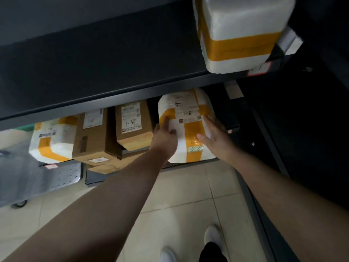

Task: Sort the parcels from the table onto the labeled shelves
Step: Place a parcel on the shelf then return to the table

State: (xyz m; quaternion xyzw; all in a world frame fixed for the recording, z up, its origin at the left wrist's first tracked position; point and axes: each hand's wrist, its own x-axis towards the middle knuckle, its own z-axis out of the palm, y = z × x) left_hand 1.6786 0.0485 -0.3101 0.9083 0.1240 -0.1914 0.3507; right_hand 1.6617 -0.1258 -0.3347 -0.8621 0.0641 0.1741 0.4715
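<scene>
Both open, my left hand (164,136) and right hand (214,134) lie flat on the white parcel (187,118), right end of the lower shelf (94,179). To its left are three brown boxes (132,127) and one taped white box (52,140). One overhead white box (241,31) too.

- centre parcel (189,129): white foam, crossed orange-yellow tape, white labels, green-white checked strip at its 6 o'clock edge
- 1 o'clock parcel (243,35): white foam, wide orange-yellow band
- 9 o'clock parcel (53,140): white, orange-yellow tape
- 1-8 carton (133,129): brown, white label, black handwriting
- plain carton (92,140): brown, white labels
- shelf (94,72): matte black
- floor (188,195): beige tiles, dark grout lines
- shoes (212,235): white
</scene>
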